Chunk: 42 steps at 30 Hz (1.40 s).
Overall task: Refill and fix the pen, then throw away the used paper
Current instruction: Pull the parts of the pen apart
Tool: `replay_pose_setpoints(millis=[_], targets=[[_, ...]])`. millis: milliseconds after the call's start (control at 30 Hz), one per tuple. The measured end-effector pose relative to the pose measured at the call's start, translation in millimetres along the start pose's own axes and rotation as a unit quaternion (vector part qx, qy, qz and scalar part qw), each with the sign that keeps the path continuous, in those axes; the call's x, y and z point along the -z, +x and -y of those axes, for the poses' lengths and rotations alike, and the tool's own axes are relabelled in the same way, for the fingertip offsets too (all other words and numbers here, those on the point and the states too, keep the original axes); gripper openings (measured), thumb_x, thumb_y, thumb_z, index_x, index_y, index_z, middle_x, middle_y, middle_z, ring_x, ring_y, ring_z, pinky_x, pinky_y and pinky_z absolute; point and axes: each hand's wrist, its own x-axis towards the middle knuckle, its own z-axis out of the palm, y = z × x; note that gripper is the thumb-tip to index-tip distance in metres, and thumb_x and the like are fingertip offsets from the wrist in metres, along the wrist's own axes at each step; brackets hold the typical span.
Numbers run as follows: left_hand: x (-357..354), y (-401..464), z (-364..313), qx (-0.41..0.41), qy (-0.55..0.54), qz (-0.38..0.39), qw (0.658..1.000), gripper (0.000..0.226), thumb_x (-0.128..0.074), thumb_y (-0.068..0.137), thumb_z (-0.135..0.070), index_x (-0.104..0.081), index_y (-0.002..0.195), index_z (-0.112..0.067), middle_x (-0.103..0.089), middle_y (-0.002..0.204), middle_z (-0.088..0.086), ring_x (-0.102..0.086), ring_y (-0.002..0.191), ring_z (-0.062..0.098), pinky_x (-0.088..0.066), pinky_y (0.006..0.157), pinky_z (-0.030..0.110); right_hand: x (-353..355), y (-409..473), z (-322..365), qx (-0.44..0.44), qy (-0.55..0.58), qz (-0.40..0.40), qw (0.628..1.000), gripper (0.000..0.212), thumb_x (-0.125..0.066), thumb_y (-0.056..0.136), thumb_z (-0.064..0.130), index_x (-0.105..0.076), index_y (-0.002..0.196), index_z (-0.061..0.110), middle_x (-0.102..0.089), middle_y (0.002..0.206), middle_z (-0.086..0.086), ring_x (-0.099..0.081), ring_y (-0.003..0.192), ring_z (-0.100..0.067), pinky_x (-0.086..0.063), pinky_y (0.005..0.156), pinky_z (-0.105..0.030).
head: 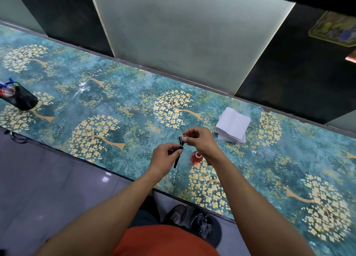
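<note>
While both hands work above the bench (115,94), the task looks to be somewhere in the pen-handling stage, not the cleanup. The left hand (163,156) has its fingers closed round the black pen (177,155), which hangs tilted above the bench edge, barrel end pointing down toward the person. The right hand (198,138) pinches the pen's upper end between thumb and fingertips, either pulling a part off or fitting one on; cannot tell which. A small red ink bottle (196,157) with a red-and-white top stands on the bench, partly hidden by the right wrist; whether it is capped is unclear. The white paper stack (233,125) lies well apart to the right, clean and flat, so no used sheet shows on the bench. A bin (207,227) with crumpled scraps sits on the floor near the person's shoe. Judged left: finish the pen, then bin the paper. A pen holder (23,98) stands far left.
</note>
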Motion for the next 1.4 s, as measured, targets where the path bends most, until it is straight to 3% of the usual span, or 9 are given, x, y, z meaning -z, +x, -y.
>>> replay_pose_setpoints(millis=[100, 200, 333, 433, 533, 700, 933, 1200, 1400], targets=[[-2, -4, 0, 0.003, -0.011, -0.006, 1.000, 0.011, -0.076, 0.089, -0.020, -0.080, 0.099, -0.016, -0.079, 0.089, -0.004, -0.073, 0.086, 0.007, -0.058, 0.082, 0.027, 2, -5, 2, -0.009, 0.032, 0.014, 0.999, 0.021, -0.075, 0.088, -0.004, -0.074, 0.107, 0.004, -0.076, 0.097, -0.016, -0.074, 0.088, -0.019, -0.059, 0.076, -0.026], [-4, -7, -1, 0.005, -0.017, -0.009, 1.000, 0.013, -0.076, 0.089, -0.019, -0.080, 0.101, -0.015, -0.079, 0.090, -0.003, -0.074, 0.087, 0.008, -0.059, 0.084, 0.028, 0, -9, 3, -0.018, 0.019, 0.015, 1.000, 0.022, -0.082, 0.086, 0.012, -0.074, 0.106, 0.012, -0.077, 0.098, -0.012, -0.074, 0.088, -0.019, -0.059, 0.077, -0.031], [-5, -11, -2, 0.001, -0.015, -0.010, 1.000, 0.013, -0.076, 0.089, -0.019, -0.080, 0.101, -0.016, -0.079, 0.090, -0.005, -0.073, 0.086, 0.005, -0.058, 0.083, 0.026, -8, -11, 2, -0.019, -0.019, -0.013, 1.000, 0.021, -0.085, 0.084, 0.020, -0.073, 0.099, 0.009, -0.074, 0.084, -0.009, -0.069, 0.070, -0.012, -0.053, 0.067, -0.033], [-3, -13, 0, 0.009, -0.014, -0.014, 1.000, 0.009, -0.076, 0.088, -0.019, -0.079, 0.096, -0.017, -0.078, 0.087, -0.005, -0.073, 0.084, 0.005, -0.057, 0.080, 0.025, -10, -12, 5, -0.011, -0.019, -0.034, 0.999, 0.016, -0.083, 0.087, 0.016, -0.073, 0.098, 0.012, -0.075, 0.088, -0.012, -0.071, 0.080, -0.022, -0.055, 0.075, -0.041], [2, -15, 5, 0.027, -0.018, -0.017, 0.999, 0.003, -0.077, 0.088, -0.020, -0.076, 0.089, -0.023, -0.076, 0.084, -0.007, -0.072, 0.081, 0.006, -0.054, 0.075, 0.023, -9, -8, 11, 0.005, -0.018, -0.064, 0.998, 0.014, -0.081, 0.088, 0.014, -0.072, 0.098, 0.016, -0.075, 0.090, -0.008, -0.073, 0.086, -0.022, -0.055, 0.072, -0.034], [13, -15, 14, 0.054, -0.024, -0.032, 0.998, 0.007, -0.078, 0.087, -0.022, -0.072, 0.083, -0.023, -0.072, 0.087, -0.004, -0.071, 0.080, 0.023, -0.058, 0.076, 0.038, -20, 3, 10, 0.023, -0.209, -0.071, 0.975, 0.021, -0.078, 0.086, 0.014, -0.067, 0.102, 0.022, -0.068, 0.076, 0.009, -0.068, 0.074, -0.009, -0.045, 0.058, -0.026], [26, -1, 17, 0.076, -0.045, -0.013, 0.996, 0.007, -0.077, 0.086, -0.019, -0.072, 0.090, -0.017, -0.074, 0.088, 0.002, -0.073, 0.086, 0.024, -0.057, 0.083, 0.040, -36, 20, 4, 0.014, -0.443, 0.007, 0.896, 0.015, -0.072, 0.088, 0.020, -0.063, 0.100, 0.023, -0.072, 0.094, -0.001, -0.066, 0.093, -0.029, -0.050, 0.095, -0.048], [28, 27, 11, 0.145, -0.241, 0.040, 0.959, 0.007, -0.067, 0.091, -0.003, -0.063, 0.090, -0.008, -0.071, 0.084, 0.014, -0.072, 0.076, 0.023, -0.055, 0.075, 0.035, -25, 12, 4, 0.014, -0.254, 0.020, 0.967, 0.020, -0.075, 0.091, 0.029, -0.073, 0.108, 0.018, -0.076, 0.099, 0.002, -0.070, 0.087, -0.015, -0.056, 0.079, -0.032], [11, 44, 2, 0.199, -0.384, 0.114, 0.894, 0.015, -0.056, 0.092, 0.007, -0.060, 0.091, -0.008, -0.071, 0.082, 0.011, -0.072, 0.072, 0.024, -0.057, 0.075, 0.034, -15, -7, 8, 0.025, -0.280, 0.047, 0.959, 0.016, -0.075, 0.092, 0.021, -0.073, 0.108, 0.021, -0.076, 0.093, -0.001, -0.067, 0.074, -0.012, -0.052, 0.071, -0.030]])
